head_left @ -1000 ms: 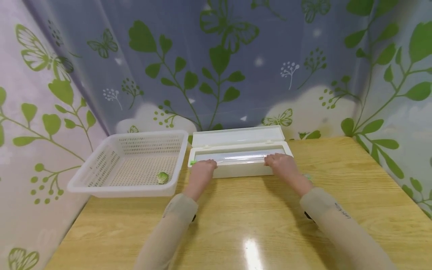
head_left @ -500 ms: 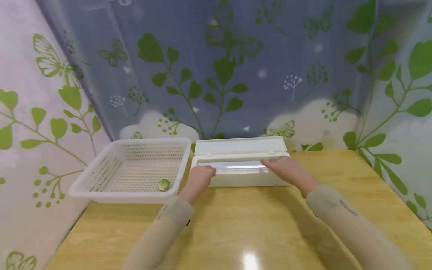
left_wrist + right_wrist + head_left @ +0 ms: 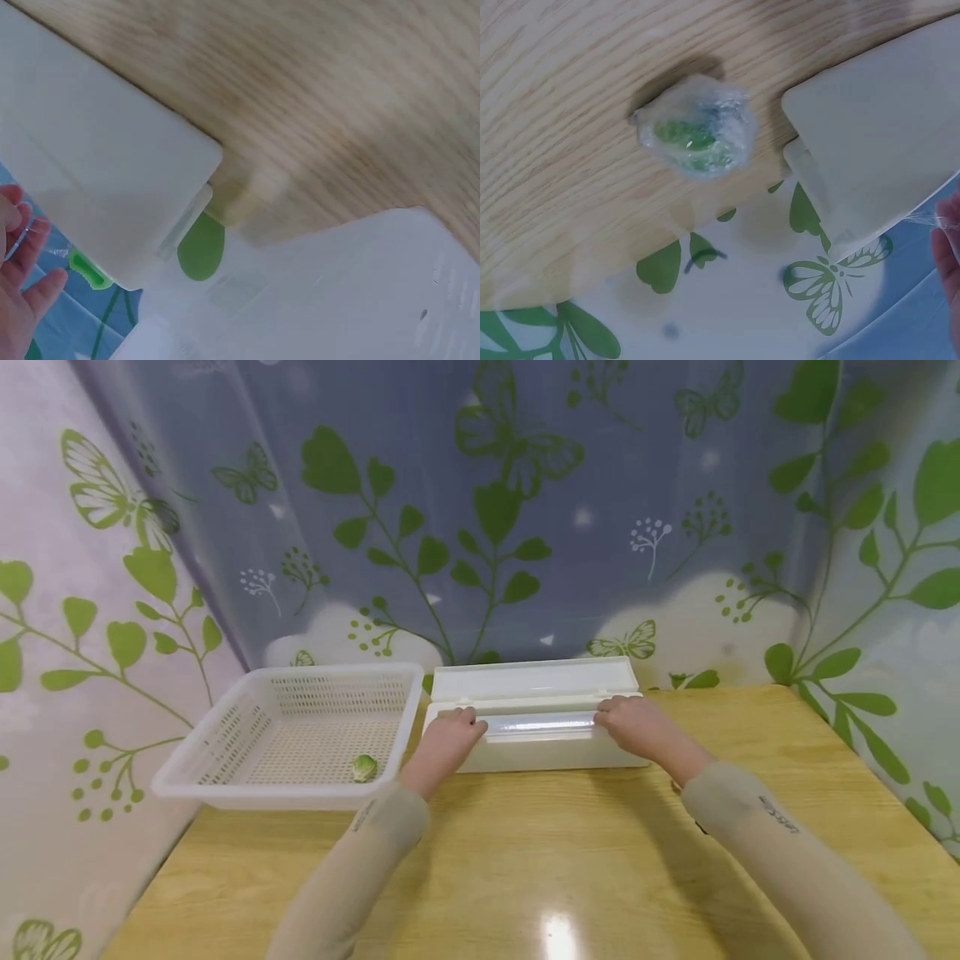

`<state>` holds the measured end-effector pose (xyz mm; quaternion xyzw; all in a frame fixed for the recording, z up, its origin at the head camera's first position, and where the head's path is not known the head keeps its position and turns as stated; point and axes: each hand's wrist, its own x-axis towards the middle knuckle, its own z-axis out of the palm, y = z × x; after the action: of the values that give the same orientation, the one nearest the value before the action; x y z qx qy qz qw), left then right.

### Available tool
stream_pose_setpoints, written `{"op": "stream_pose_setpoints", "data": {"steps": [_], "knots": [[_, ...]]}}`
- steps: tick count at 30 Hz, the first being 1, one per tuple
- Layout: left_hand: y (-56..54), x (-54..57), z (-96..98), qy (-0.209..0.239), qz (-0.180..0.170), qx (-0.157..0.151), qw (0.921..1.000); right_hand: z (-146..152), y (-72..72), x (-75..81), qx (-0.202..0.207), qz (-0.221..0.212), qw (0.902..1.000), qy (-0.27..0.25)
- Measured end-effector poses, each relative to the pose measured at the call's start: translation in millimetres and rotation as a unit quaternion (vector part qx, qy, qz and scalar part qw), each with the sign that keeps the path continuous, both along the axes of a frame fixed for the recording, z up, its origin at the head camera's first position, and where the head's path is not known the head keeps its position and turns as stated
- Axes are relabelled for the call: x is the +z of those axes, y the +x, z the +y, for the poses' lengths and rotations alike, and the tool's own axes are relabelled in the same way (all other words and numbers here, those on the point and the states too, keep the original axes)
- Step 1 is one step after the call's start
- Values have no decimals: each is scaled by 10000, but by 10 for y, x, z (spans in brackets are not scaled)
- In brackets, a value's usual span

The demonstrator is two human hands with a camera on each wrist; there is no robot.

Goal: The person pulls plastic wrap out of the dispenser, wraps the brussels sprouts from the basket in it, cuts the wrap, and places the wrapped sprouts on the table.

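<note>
A white cling film dispenser box (image 3: 551, 752) stands at the back of the table, its lid (image 3: 532, 679) raised. Shiny cling film (image 3: 540, 725) stretches along its opening between both hands. At the box's left end, my left hand (image 3: 448, 739) pinches the film; the left wrist view has a clear fold of it at the fingertips, beside a green slider (image 3: 90, 270). My right hand (image 3: 637, 724) pinches the film near the right end, where a thin strand reaches the fingertips (image 3: 946, 221). A film-wrapped green bundle (image 3: 697, 127) lies on the table, right of the box.
Left of the box stands a white slotted plastic basket (image 3: 285, 792), with one Brussels sprout (image 3: 364, 767) in its front right corner. A leaf-and-butterfly patterned curtain (image 3: 405, 485) hangs behind the wooden table (image 3: 525, 860) and along both sides.
The right hand lifted with straighter fingers half a second ago; now it is slightly further right, fingers curled at the film. The left hand stays by the left end. The head view has tilted slightly.
</note>
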<state>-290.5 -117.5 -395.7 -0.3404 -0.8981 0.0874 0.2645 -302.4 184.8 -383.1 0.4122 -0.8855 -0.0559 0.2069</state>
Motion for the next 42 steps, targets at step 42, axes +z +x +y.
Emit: {"op": "stream_pose_setpoints", "data": {"steps": [42], "knots": [[-252, 476, -94, 707, -2077, 1089, 9695, 100, -163, 202, -801, -1167, 9861, -867]]}}
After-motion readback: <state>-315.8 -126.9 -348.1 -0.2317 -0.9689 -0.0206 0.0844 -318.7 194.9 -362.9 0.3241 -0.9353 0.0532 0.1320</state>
